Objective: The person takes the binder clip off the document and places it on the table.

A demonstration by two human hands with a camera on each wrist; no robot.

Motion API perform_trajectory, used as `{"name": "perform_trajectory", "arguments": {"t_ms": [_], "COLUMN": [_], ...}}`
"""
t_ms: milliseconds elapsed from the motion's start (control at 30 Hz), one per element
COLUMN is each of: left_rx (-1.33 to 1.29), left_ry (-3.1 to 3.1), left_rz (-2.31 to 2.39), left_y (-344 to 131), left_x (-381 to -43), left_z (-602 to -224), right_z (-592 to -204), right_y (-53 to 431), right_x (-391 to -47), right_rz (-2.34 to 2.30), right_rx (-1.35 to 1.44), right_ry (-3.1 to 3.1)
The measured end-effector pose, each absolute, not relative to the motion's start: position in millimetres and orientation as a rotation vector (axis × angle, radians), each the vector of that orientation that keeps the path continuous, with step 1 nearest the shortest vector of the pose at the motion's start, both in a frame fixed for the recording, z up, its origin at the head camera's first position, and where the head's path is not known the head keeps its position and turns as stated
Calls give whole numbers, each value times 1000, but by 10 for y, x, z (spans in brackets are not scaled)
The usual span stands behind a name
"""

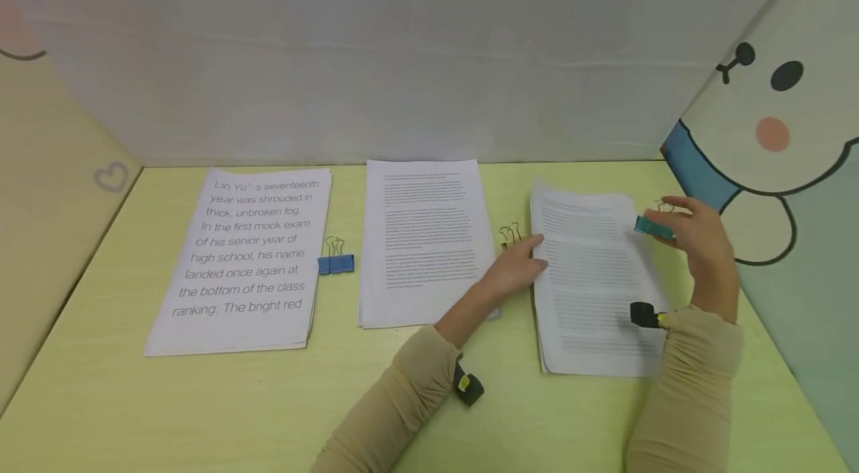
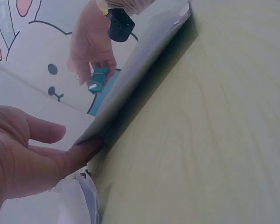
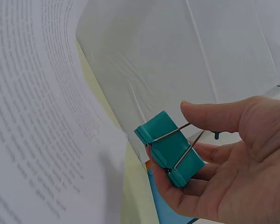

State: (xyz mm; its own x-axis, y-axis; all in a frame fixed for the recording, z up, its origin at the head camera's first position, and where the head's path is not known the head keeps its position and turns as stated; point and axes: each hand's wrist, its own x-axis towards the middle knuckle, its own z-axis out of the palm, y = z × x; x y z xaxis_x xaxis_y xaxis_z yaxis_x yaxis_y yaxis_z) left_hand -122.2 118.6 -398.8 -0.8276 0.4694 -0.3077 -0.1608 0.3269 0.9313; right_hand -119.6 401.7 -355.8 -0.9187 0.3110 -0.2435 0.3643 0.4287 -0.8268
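My left hand (image 1: 513, 270) is at the left edge of the right-hand paper stack (image 1: 597, 279). It holds that edge, which stands raised off the table in the left wrist view, with a finger reaching beneath the sheets (image 2: 144, 60). Beyond the stack's right side, my right hand (image 1: 701, 234) holds a teal binder clip (image 1: 654, 227) in the air. Close up, the fingers curl behind the clip's body (image 3: 170, 149), and the thumb lies by its wire handles. The clip is apart from the paper.
A large-print paper stack (image 1: 241, 264) lies at the left, with a blue binder clip (image 1: 335, 264) by its right edge. The middle stack (image 1: 429, 234) has another binder clip (image 1: 510, 234) beside it, partly hidden by my left hand. Partition walls (image 1: 403, 85) bound the table.
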Motion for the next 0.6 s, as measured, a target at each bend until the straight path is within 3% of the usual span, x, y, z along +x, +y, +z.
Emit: {"name": "perform_trajectory", "arguments": {"t_ms": [300, 600], "left_rx": [398, 602], "left_ry": [1957, 1940], "left_rz": [1622, 1210], "left_y": [1137, 1067], "left_x": [-1321, -1235], "left_z": [-4013, -3859], "right_z": [-3683, -3768], "right_y": [4087, 4095], "right_x": [-1221, -1239], "right_rz": [-1502, -1461], "right_rx": [605, 623], "right_ry": [2572, 2585]}}
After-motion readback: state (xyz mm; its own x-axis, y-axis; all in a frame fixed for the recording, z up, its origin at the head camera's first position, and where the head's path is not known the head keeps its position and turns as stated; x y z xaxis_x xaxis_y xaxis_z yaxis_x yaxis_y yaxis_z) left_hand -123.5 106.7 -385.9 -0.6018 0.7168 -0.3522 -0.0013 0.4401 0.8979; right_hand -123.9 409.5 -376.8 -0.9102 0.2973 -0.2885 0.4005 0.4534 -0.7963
